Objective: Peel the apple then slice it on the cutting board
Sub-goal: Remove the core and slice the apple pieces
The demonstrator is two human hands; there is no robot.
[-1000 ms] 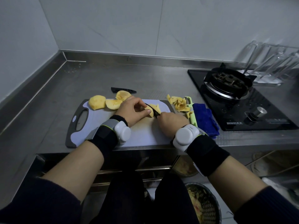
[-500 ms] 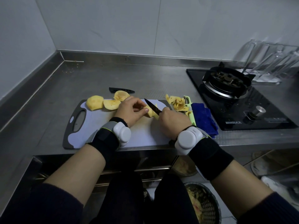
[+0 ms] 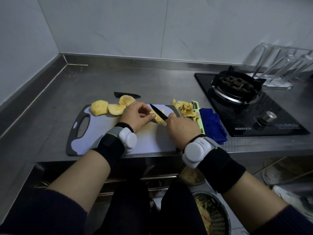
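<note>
On the steel surface (image 3: 50, 102) lies a grey and white cutting board (image 3: 101, 128). At its far left edge rest a peeled apple chunk (image 3: 99, 107) and two cut slices (image 3: 116, 109). A black knife sheath (image 3: 127, 94) lies just behind them on the surface. Next is the left hand (image 3: 135, 117). Its grip is narrow, with thumb and fingers pinching a yellow apple piece (image 3: 159, 120) on the board. The black knife (image 3: 158, 111) crosses over this piece, and its tip points away from the person. The right hand (image 3: 182, 128), just right of the piece, has its grip closed round the handle, which is hidden inside it. Further right lie apple peels (image 3: 184, 108), a green peeler (image 3: 201, 124), a blue cloth (image 3: 213, 123) and a gas stove (image 3: 237, 92).
</note>
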